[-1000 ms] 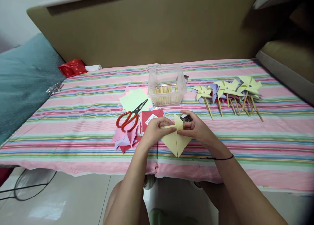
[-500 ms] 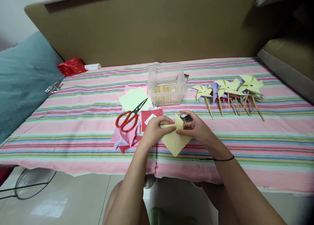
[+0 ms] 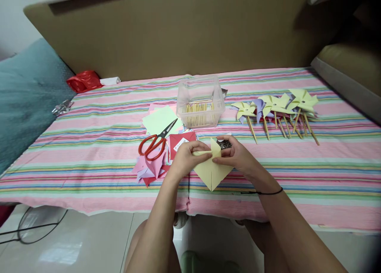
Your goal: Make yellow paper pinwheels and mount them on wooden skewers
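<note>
A pale yellow paper square [image 3: 212, 173] with slits cut in from its corners is held between my two hands above the striped cloth. My left hand [image 3: 190, 157] pinches its left side near the middle, thumb on top. On the other side, my right hand [image 3: 233, 155] grips it by thumb and fingers close to the centre. One paper flap curls upward between the hands. Behind my right fingers a small heap of dark metal fasteners [image 3: 226, 144] partly shows. Red-handled scissors [image 3: 157, 141] lie to the left on coloured paper.
A clear plastic box [image 3: 201, 100] with wooden sticks stands behind my hands. Several finished paper pinwheels [image 3: 275, 106] lie at the right. Pink and purple cut papers [image 3: 150, 167], a red paper stack [image 3: 181, 140] and green sheets [image 3: 159, 120] are left. A red plastic bag [image 3: 85, 82] sits far left.
The view has shifted slightly, so everything sits a little further left. Both hands keep nearly the same hold on the yellow paper.
</note>
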